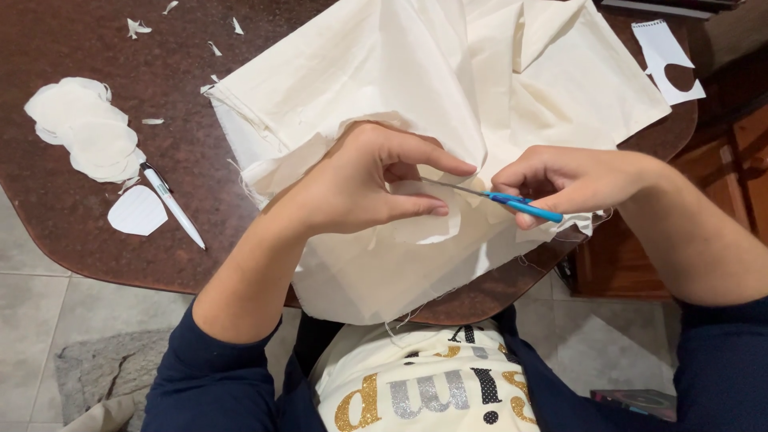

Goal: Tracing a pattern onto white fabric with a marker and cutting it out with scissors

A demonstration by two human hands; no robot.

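One pair of blue-handled scissors (512, 202), one white pen (172, 204), one stack of cut fabric circles (88, 132) and one cream fabric sheet (416, 88) lie on the tabletop (96, 240). The scissors run almost level, blades pointing left into the fabric. The right hand (568, 180) has its grip clamped on their handles; the left hand (360, 184) pinches the fabric, fingers curled.

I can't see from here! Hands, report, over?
Left hand pinching cream fabric. Right hand gripping blue-handled scissors, blades in the cloth. Nothing blocking, over.
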